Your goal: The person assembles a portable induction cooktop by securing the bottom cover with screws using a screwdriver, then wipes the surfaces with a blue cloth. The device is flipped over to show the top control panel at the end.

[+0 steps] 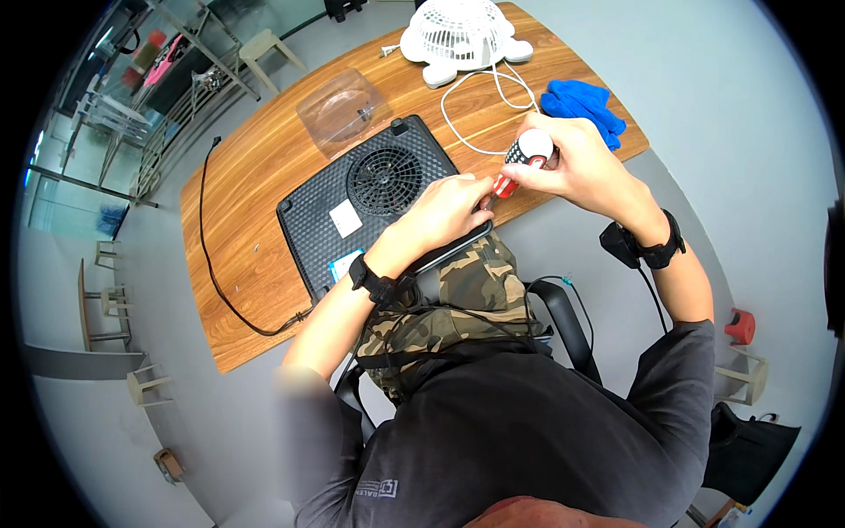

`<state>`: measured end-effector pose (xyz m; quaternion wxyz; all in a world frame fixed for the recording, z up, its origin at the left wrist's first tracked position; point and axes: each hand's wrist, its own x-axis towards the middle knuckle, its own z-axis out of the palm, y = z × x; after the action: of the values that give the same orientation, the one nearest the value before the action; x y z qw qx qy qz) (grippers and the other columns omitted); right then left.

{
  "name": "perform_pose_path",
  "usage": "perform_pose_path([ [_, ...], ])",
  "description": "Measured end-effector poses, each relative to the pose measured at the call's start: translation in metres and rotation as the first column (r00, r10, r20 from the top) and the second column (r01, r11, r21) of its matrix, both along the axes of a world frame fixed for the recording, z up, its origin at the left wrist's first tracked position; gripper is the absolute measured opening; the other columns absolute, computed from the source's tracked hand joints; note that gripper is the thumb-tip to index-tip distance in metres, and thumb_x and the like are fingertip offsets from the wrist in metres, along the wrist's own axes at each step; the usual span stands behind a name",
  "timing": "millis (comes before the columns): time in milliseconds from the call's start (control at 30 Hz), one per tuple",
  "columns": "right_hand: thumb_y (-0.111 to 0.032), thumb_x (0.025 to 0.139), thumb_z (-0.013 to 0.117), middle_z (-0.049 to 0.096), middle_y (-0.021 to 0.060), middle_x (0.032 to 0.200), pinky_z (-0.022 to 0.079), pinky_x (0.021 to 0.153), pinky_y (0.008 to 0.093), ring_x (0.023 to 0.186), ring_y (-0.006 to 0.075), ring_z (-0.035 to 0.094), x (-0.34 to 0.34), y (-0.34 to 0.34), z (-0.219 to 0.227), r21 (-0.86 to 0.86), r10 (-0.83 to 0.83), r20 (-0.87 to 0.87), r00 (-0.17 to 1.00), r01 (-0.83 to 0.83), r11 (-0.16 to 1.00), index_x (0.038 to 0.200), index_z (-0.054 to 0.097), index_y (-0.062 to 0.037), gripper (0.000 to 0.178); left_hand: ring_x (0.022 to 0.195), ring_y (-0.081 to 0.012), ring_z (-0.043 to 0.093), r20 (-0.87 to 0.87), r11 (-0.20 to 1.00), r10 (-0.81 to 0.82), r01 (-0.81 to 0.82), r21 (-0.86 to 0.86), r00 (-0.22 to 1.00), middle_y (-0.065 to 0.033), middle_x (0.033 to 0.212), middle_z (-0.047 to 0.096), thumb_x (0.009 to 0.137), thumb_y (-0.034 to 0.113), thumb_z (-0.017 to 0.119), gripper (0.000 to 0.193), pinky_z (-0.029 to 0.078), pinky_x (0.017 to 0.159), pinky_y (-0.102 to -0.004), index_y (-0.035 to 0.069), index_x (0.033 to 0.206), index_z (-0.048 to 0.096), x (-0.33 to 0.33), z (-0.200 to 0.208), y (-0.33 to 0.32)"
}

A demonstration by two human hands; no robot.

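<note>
A wooden table (251,255) carries the work, the person seated at its near edge. A black, flat appliance housing (377,224) lies at the middle of that near edge, its near side reaching over toward the person's lap; the round fan grille (385,179) on it faces up. Close to the table's far right corner sits a white appliance (458,35) with a domed grille, its white cord (443,104) looping over the wood toward the right hand. A clear plastic tray (339,110) lies by the far edge, just beyond the black housing, and a crumpled blue cloth (576,106) lies along the right edge. A black cord (202,231) curves down the table's left side from the far edge to the housing's near left corner. The right hand (576,163) grasps a screwdriver (521,157) with a red, black and white handle, aimed down at the housing's near right corner. The left hand (440,211) lies over that corner, fingertips bunched at the tool's lower end; whether they pinch it, I cannot tell. A small white label (346,218) sits just beside the fan grille.
</note>
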<state>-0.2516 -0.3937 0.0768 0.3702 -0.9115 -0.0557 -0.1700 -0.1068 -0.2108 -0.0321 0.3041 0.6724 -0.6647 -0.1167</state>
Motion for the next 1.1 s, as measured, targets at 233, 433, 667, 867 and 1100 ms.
perform_pose_path([
  [233, -0.022, 0.088, 0.085, 0.057, 0.0053, 0.071, 0.042, 0.055, 0.0289, 0.062, 0.0141, 0.053, -0.003, -0.001, -0.003, -0.003, -0.001, -0.017, 1.0, 0.001, 1.0, 0.086, 0.06, -0.0006, 0.033, 0.092, -0.0377, 0.07, 0.084, 0.999, -0.031, 0.028, 0.028, 0.996, -0.0179, 0.095, 0.071, 0.085, 0.016, 0.079, 0.029, 0.058, 0.082, -0.047, 0.002, 0.107, 0.067, -0.003, 0.003, -0.002],
  [433, -0.035, 0.089, 0.084, 0.067, 0.0139, 0.072, 0.051, 0.058, 0.0347, 0.065, 0.0284, 0.068, 0.001, 0.0, -0.005, -0.109, 0.004, -0.043, 0.999, -0.009, 0.994, 0.086, 0.063, -0.0025, 0.039, 0.094, -0.0408, 0.07, 0.078, 0.98, -0.092, 0.076, 0.185, 0.993, -0.0225, 0.096, 0.072, 0.092, 0.019, 0.071, 0.021, 0.057, 0.084, -0.0491, 0.0, 0.102, 0.07, 0.001, 0.014, -0.005],
  [667, -0.03, 0.089, 0.084, 0.064, 0.0099, 0.071, 0.048, 0.056, 0.0314, 0.062, 0.0215, 0.063, 0.002, -0.001, -0.018, -0.116, 0.029, -0.004, 1.0, -0.029, 0.993, 0.086, 0.062, -0.0021, 0.036, 0.081, -0.0429, 0.07, 0.082, 0.988, -0.115, 0.105, 0.113, 0.99, -0.0219, 0.082, 0.069, 0.094, 0.026, 0.07, 0.029, 0.056, 0.076, -0.052, -0.002, 0.093, 0.068, 0.003, -0.002, -0.006],
  [867, -0.029, 0.089, 0.084, 0.066, 0.0089, 0.072, 0.048, 0.055, 0.0305, 0.063, 0.0195, 0.066, 0.006, 0.001, -0.027, -0.121, 0.033, -0.011, 0.999, -0.034, 0.992, 0.087, 0.062, -0.002, 0.035, 0.084, -0.0425, 0.07, 0.059, 0.988, -0.096, 0.087, 0.13, 0.994, -0.0233, 0.085, 0.07, 0.093, 0.024, 0.071, 0.028, 0.056, 0.079, -0.0514, -0.004, 0.091, 0.069, 0.004, -0.006, -0.006],
  [1100, -0.031, 0.089, 0.085, 0.067, 0.0102, 0.073, 0.05, 0.057, 0.0318, 0.065, 0.0226, 0.068, 0.009, 0.002, -0.03, -0.154, 0.046, -0.006, 0.999, -0.046, 0.987, 0.088, 0.062, -0.0024, 0.036, 0.087, -0.0431, 0.07, 0.048, 0.987, -0.09, 0.082, 0.137, 0.995, -0.0243, 0.087, 0.071, 0.091, 0.024, 0.072, 0.029, 0.055, 0.081, -0.0521, -0.005, 0.09, 0.069, 0.005, -0.008, -0.004],
])
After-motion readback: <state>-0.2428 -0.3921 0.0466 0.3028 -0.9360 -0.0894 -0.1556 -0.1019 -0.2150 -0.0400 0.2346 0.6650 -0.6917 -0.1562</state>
